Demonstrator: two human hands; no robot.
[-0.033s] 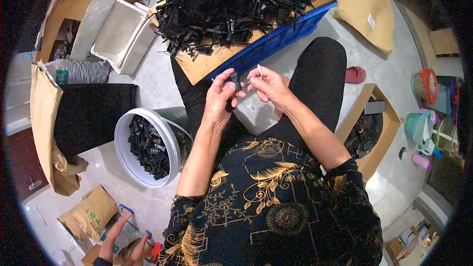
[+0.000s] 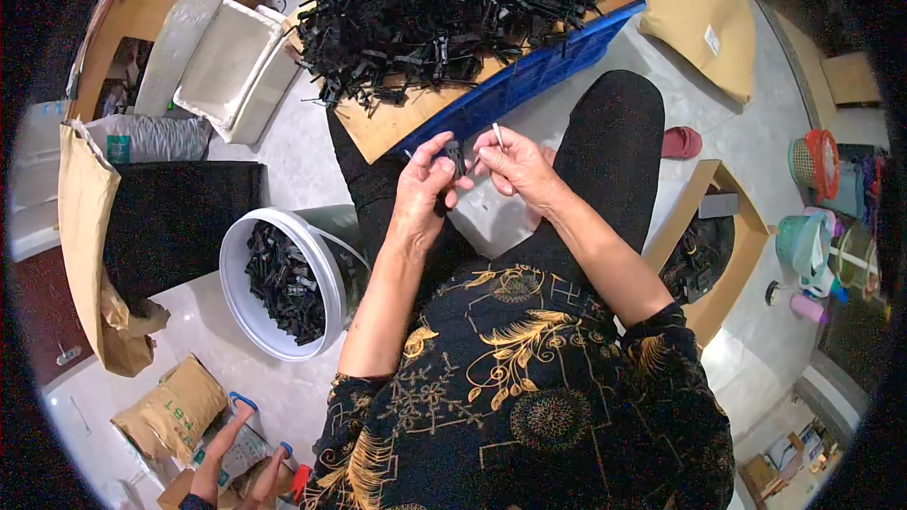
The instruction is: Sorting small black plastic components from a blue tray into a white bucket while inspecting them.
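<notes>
My left hand (image 2: 422, 191) is closed on a small black plastic part (image 2: 455, 159), gripped between thumb and fingers. Close beside it, my right hand (image 2: 521, 170) pinches a slim pale stick-like tool (image 2: 498, 135), whose exact kind I cannot make out. Its fingertips are right at the black part, with a small gap between the hands. Both hands are above my lap, just in front of a big heap of black plastic parts (image 2: 444, 24). That heap lies on a cardboard sheet (image 2: 383, 132) over a blue crate (image 2: 529, 85).
A white bucket (image 2: 227, 274) with black parts stands by my left forearm. To the right is an open cardboard box (image 2: 746, 269) with black pieces. A foam box (image 2: 203, 85), a tan sack (image 2: 704, 19) and a pink slipper (image 2: 681, 143) lie around. Another person's legs (image 2: 222, 444) show at lower left.
</notes>
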